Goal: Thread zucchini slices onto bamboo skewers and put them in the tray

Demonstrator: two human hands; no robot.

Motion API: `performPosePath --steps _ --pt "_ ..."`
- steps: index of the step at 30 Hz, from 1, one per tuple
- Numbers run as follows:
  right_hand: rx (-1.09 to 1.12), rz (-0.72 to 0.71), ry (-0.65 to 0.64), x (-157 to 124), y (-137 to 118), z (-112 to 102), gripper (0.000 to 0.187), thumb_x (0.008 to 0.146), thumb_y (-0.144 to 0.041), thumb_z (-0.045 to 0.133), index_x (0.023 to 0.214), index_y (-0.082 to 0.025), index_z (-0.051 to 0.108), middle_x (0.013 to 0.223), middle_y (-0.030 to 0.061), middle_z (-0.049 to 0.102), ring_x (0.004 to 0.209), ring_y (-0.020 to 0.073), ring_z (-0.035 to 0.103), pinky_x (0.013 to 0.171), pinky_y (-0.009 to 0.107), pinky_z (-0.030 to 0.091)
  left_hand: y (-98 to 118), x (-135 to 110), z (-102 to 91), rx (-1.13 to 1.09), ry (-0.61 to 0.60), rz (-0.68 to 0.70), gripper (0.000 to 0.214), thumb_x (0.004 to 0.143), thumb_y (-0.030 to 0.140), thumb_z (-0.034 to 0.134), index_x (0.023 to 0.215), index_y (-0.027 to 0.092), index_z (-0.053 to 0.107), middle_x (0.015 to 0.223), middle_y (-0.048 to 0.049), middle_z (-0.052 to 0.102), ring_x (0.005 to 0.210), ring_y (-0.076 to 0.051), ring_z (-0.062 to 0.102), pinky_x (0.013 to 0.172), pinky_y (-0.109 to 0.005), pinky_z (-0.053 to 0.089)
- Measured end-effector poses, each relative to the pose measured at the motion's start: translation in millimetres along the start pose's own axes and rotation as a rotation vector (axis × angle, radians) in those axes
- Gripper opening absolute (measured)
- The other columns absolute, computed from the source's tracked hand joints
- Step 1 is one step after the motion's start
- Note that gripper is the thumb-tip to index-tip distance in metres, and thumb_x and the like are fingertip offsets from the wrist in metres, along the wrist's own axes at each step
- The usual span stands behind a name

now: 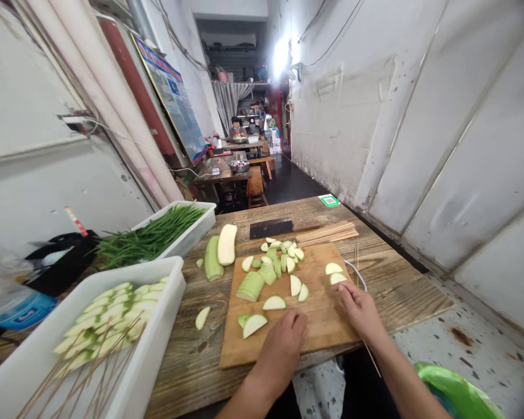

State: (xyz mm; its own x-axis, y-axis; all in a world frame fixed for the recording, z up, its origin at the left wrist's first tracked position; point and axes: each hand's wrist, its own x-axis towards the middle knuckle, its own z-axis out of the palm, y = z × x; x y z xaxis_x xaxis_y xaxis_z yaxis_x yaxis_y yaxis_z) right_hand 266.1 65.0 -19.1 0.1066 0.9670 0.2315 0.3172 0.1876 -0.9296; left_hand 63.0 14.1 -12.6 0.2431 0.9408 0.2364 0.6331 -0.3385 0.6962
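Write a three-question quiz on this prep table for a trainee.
1. True or false: the cleaver lies on the cutting board.
2. Which holds the skewered slices? A) the near white tray B) a wicker basket C) the cutting board.
3. Fill in: the left hand rests on the ____.
Key: 1 false, it lies on the table beyond the board; 2 A; 3 cutting board.

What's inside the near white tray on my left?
Skewered squash slices piled in the white tray, bamboo sticks pointing toward you. Anything beneath the pile is covered.
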Motion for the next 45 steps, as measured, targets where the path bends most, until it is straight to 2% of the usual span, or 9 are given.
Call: performPosePath --steps 5,9,13,19,26,31,34,39,45 --pt "-0.037 -0.042 0.02 -5 -3 0 0.032 0.087 -0.038 0.046 0.086 -0.014 0.067 0.049 -0.0025 0.053 0.046 0.0152 0.049 0.044 0.023 0.035 -19 0 -80.7 0.338 0.299 -0.234 0.025 0.081 0.027 0.049 0.099 0.021 0.064 0.104 -0.0144 0.062 0.096 -0.028 0.057 0.088 -0.04 0.04" --pt "-0.059 -0.07 0.035 -6 -9 1 0.028 0.088 -0.033 0.045 0.081 -0.015 0.067 0.059 0.0008 0.06 0.056 0.017 0.055 0.052 0.024 0.039 -21 20 -124.9 0.761 0.239 -0.368 0.032 0.079 0.035 0.052 0.101 0.016 0.065 0.094 -0.0172 0.067 0.092 -0.036 0.058 0.082 -0.048 0.038" --pt "-0.071 -0.087 0.054 -9 -14 1 0.028 0.088 -0.029 0.042 0.081 -0.015 0.066 0.063 0.0018 0.062 0.057 0.0168 0.056 0.054 0.024 0.039 -2 63 -95.4 0.62 0.262 -0.092 0.027 0.08 0.036 0.054 0.096 0.019 0.068 0.092 -0.0118 0.069 0.093 -0.031 0.059 0.085 -0.039 0.036" --pt "-0.06 -0.106 0.066 -12 -16 1 0.028 0.088 -0.025 0.04 0.077 -0.016 0.064 0.061 0.0007 0.06 0.054 0.0158 0.055 0.054 0.023 0.038 21 115 -27.6 0.861 0.079 -0.05 0.031 0.081 0.042 0.051 0.084 0.016 0.068 0.089 -0.0144 0.062 0.094 -0.032 0.051 0.082 -0.043 0.032" --pt "-0.052 -0.119 0.065 -11 -13 4 0.027 0.087 -0.022 0.04 0.077 -0.017 0.063 0.06 -0.0001 0.057 0.053 0.0152 0.052 0.053 0.023 0.036 12 124 -20.4 0.911 0.031 -0.06 0.025 0.081 0.028 0.05 0.071 0.012 0.067 0.088 -0.016 0.06 0.094 -0.033 0.049 0.079 -0.045 0.03" --pt "-0.049 -0.125 0.058 -9 -12 2 0.026 0.087 -0.022 0.04 0.075 -0.016 0.062 0.056 -0.0017 0.052 0.052 0.0148 0.05 0.052 0.023 0.035 1 114 -30.0 0.551 0.201 -0.093 0.027 0.084 0.027 0.043 0.08 0.014 0.067 0.09 -0.0137 0.064 0.09 -0.028 0.055 0.079 -0.039 0.037" --pt "-0.038 -0.14 0.023 -16 -21 2 0.028 0.089 -0.023 0.038 0.076 -0.016 0.061 0.056 -0.0021 0.051 0.052 0.0141 0.049 0.051 0.022 0.035 -4 101 -35.1 -0.096 0.271 -0.276 0.025 0.082 0.033 0.047 0.088 0.015 0.063 0.083 -0.0096 0.066 0.072 -0.019 0.06 0.065 -0.03 0.042" --pt "-0.031 -0.191 -0.177 -54 -49 12 0.025 0.091 -0.022 0.038 0.076 -0.018 0.058 0.062 -0.0028 0.051 0.057 0.0125 0.049 0.054 0.02 0.035 1 78 -42.3 -1.061 0.115 -0.535 0.023 0.07 0.032 0.069 0.076 0.013 0.058 0.067 -0.0017 0.062 0.045 -0.004 0.046 0.042 -0.015 0.032" --pt "-0.117 -0.209 -0.269 -83 -61 27 0.026 0.094 -0.022 0.035 0.074 -0.019 0.052 0.06 -0.0048 0.04 0.053 0.0112 0.042 0.053 0.022 0.03 14 66 -42.1 -1.391 0.108 -0.7 0.013 0.077 0.021 0.065 0.075 0.012 0.056 0.062 -0.0015 0.06 0.046 -0.006 0.052 0.041 -0.015 0.041"
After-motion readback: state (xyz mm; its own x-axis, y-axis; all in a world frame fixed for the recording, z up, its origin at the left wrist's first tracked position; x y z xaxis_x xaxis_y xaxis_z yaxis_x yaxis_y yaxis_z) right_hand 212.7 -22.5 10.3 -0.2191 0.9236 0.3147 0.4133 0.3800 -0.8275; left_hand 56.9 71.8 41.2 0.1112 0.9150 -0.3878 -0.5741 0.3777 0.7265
